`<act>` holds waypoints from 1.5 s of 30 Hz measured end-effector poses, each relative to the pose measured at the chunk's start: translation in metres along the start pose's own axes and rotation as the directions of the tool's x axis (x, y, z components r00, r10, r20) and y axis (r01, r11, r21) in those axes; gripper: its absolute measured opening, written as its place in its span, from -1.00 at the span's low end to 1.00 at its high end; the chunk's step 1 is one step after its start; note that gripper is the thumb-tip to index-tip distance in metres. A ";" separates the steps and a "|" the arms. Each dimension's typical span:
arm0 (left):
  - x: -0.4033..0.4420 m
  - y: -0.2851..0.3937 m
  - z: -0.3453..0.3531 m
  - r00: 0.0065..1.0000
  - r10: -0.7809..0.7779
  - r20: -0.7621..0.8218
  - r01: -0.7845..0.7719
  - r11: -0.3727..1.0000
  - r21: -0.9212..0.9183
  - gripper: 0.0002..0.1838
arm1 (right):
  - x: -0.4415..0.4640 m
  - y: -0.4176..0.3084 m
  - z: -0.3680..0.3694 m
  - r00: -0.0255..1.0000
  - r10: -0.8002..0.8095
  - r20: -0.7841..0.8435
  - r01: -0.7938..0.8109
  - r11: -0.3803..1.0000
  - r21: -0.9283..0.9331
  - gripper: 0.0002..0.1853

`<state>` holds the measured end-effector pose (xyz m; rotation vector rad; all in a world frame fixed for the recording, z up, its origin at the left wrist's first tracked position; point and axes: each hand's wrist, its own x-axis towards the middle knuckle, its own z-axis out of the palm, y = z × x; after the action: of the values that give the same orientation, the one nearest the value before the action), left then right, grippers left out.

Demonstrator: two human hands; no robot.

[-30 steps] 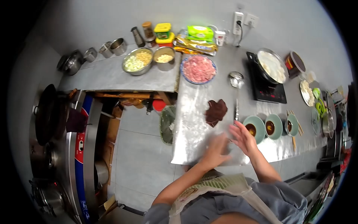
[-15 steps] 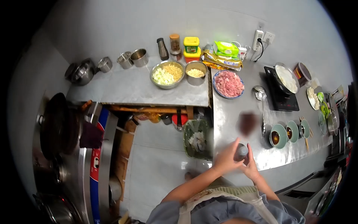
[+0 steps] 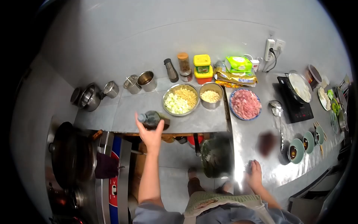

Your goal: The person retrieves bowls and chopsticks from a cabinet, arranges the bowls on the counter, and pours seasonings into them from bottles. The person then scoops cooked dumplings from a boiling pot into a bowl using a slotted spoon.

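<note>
My left hand (image 3: 150, 136) is closed around a dark bottle (image 3: 152, 119) with a grey cap, tilted over the front edge of the left counter. Just beyond it stands a steel bowl (image 3: 175, 112) of chopped pale green vegetable and yellowish bits. My right hand (image 3: 255, 177) rests at the near left edge of the steel table (image 3: 244, 138), fingers stretched forward, with no held thing visible. A blurred reddish-brown patch (image 3: 267, 143) lies beyond that hand. Behind it sits a blue-rimmed plate of raw sliced meat (image 3: 246, 104).
A steel pot (image 3: 211, 96) of chopped pale bits stands beside the bowl. On the right are a ladle (image 3: 280, 123), a pan on an induction cooker (image 3: 300, 114) and green bowls (image 3: 296, 151) with dark sauce. A bin (image 3: 216, 156) stands on the floor between the counters.
The bottle, between both hands before, has moved left in my left hand to the left counter. My right hand has let go of it and lowered to the table edge. The view has shifted left.
</note>
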<state>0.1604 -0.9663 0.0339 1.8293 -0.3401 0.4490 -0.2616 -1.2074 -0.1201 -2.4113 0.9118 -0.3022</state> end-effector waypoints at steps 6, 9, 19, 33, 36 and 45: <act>0.155 -0.091 0.062 0.997 0.077 0.015 -0.077 0.996 -0.036 0.08 | -0.001 -0.029 0.022 0.991 0.127 -0.041 -0.132 0.978 -0.160 -0.10; 0.209 -0.131 0.102 0.995 0.077 0.070 -0.073 0.996 -0.058 0.07 | 0.003 -0.023 0.027 0.986 0.161 -0.052 -0.167 0.972 -0.165 -0.09; 0.267 -0.225 0.201 0.984 0.081 0.157 -0.095 0.992 0.079 0.08 | 0.012 -0.027 0.024 0.969 0.249 -0.003 -0.245 0.952 -0.185 -0.03; 0.275 -0.270 0.232 0.965 0.095 0.245 -0.112 0.992 0.056 0.17 | 0.021 -0.046 0.015 0.935 0.353 -0.019 -0.351 0.923 -0.160 -0.01; 0.278 -0.279 0.231 0.960 0.120 0.253 -0.160 0.977 0.142 0.18 | 0.024 -0.047 0.014 0.943 0.333 0.005 -0.327 0.931 -0.160 -0.04; 0.168 -0.135 0.153 0.921 0.349 0.172 -0.338 0.937 -0.090 -0.51 | 0.017 -0.043 0.006 0.956 0.291 -0.035 -0.292 0.944 -0.151 -0.05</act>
<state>0.3895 -1.0738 -0.0422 1.7618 -0.8050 0.5038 -0.2232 -1.1895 -0.1009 -2.3687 1.3233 -0.1388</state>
